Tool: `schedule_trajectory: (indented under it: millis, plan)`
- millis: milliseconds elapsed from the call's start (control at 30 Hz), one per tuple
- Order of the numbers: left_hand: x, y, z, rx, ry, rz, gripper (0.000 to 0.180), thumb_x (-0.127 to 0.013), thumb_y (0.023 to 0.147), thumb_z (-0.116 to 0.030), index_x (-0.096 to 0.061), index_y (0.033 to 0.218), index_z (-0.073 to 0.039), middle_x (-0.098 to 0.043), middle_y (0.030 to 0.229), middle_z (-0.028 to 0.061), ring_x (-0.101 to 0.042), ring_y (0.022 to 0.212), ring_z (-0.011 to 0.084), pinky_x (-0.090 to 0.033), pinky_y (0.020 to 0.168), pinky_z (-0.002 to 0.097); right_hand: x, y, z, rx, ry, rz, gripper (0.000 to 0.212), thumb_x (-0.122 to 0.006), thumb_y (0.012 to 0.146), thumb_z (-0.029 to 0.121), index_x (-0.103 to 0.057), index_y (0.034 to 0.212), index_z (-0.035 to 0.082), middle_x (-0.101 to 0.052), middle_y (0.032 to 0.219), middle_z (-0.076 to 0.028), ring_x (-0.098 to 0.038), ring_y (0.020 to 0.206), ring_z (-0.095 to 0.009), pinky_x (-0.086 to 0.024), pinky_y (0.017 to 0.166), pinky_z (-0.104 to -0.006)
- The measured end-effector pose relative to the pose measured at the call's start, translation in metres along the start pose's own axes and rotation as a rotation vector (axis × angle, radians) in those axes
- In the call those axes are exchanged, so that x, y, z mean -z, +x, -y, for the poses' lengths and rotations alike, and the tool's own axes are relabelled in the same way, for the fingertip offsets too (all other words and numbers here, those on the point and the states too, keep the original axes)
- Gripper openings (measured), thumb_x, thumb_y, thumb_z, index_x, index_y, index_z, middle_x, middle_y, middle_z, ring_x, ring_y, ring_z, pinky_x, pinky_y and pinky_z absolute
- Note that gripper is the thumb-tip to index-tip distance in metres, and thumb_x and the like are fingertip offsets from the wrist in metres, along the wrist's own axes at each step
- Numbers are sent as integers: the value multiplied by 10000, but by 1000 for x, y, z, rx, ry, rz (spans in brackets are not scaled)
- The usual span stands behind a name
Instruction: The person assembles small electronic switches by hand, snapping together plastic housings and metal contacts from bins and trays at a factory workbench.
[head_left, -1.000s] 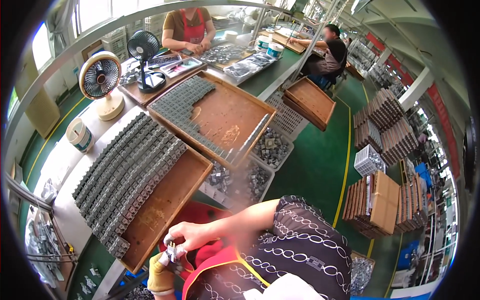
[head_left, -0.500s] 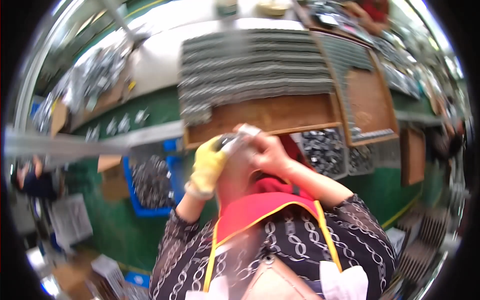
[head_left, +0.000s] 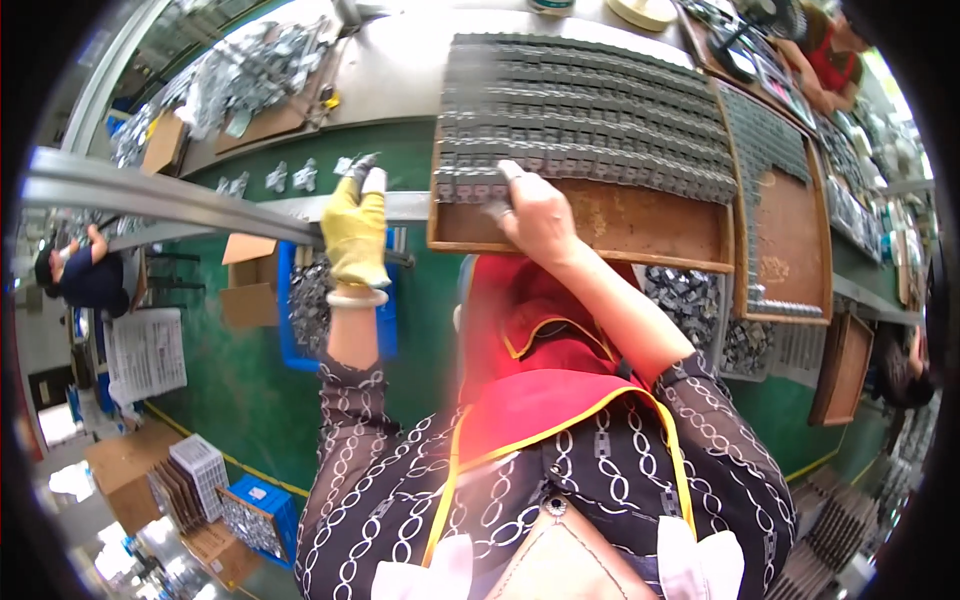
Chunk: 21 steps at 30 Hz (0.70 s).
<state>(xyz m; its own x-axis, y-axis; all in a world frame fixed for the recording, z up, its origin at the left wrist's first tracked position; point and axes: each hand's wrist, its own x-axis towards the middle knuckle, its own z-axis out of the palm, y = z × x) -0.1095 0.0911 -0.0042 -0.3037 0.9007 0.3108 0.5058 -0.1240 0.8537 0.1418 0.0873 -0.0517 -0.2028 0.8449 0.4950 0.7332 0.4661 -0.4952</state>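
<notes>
My left hand, in a yellow glove with its fingertips uncovered or taped, reaches over the green strip left of the tray. Its fingertips are closed around a small silver metal part. More such metal parts lie in a line to its left. My bare right hand is at the front left of a wooden tray, fingers bent and pressed together at the end of the shortest row of grey metal parts. Its fingertips hide most of the piece they hold.
A second wooden tray, partly filled, adjoins on the right. Below the bench stand a blue bin and grey bins of metal parts. A metal rail crosses at left. A co-worker sits at the far right.
My hands were together in front of the tray and have parted. The left has moved left to the loose parts; the right has gone forward to the tray's front row. The view has shifted.
</notes>
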Motion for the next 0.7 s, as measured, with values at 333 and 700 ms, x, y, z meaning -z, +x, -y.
schedule_trajectory:
  millis: [333,700]
  plan:
    - [-16,54,127,-211,851,198,564,-719,870,-320,-562,1375,-126,-533,1399,215,-478,1297,411,-391,1109,475,173,-67,-85,-237,-275,-180,290,-782,834,217,-741,1078,66,-732,1063,-143,-694,977,-306,-554,884,-400]
    - [-28,68,134,-318,749,131,355,-680,904,-143,-660,1254,-90,-672,1206,150,-635,1083,358,-473,1001,436,313,-170,-168,-1024,-683,300,322,-613,943,219,-676,1212,54,-705,1191,-180,-674,1113,-315,-503,985,-435]
